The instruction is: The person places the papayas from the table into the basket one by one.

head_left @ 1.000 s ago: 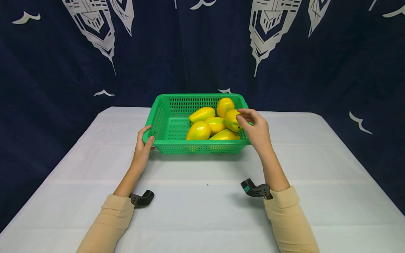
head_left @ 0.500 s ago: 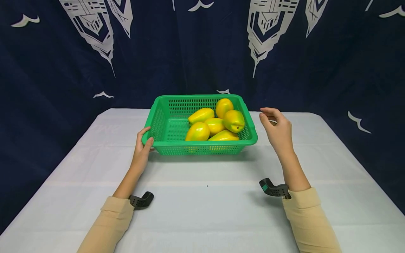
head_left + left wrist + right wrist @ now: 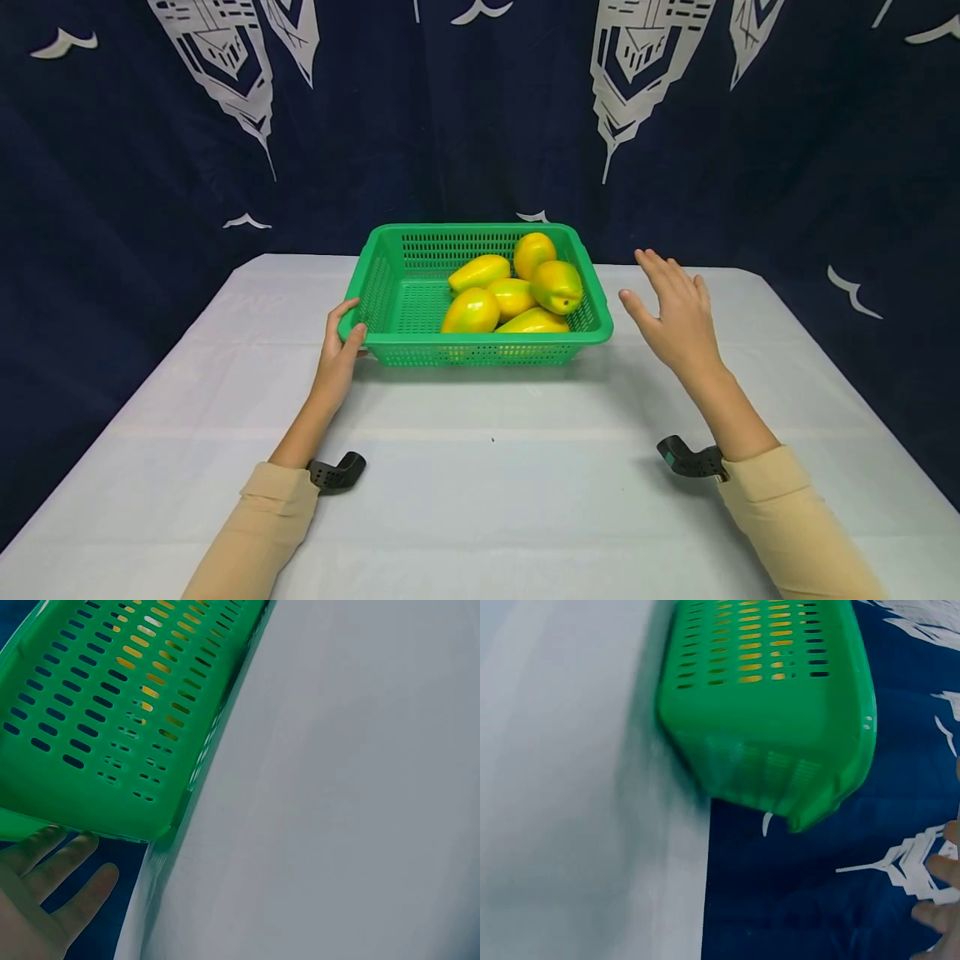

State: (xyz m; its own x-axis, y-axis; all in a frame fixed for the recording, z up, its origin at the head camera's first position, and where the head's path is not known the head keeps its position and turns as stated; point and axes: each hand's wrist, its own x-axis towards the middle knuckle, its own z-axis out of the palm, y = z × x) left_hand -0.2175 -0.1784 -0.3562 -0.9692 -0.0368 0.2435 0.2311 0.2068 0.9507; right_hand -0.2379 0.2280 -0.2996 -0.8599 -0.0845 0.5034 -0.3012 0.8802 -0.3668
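A green plastic basket (image 3: 480,338) with slotted walls stands on the white table. Several smooth, yellow oblong fruits (image 3: 556,287), papaya-like with a greenish tint, lie in its middle and right part. At the basket's left front corner my left hand (image 3: 337,350) holds the rim, its thumb on top and its fingers along the outer side. The left wrist view shows those fingers (image 3: 64,870) against the rim. My right hand (image 3: 678,321) is raised to the right of the basket, fingers extended, holding nothing. Only its fingertips (image 3: 946,870) show at the right wrist view's edge.
A white cloth covers the table (image 3: 487,500). Behind the far edge hangs a dark blue curtain (image 3: 450,125) with white drawings. Each wrist wears a black camera mount (image 3: 337,472). The basket's left half shows its bare slotted floor.
My right hand has left the fruit at the basket's right end, moved right past the rim, and spread its fingers. The left hand, basket and fruits stay put.
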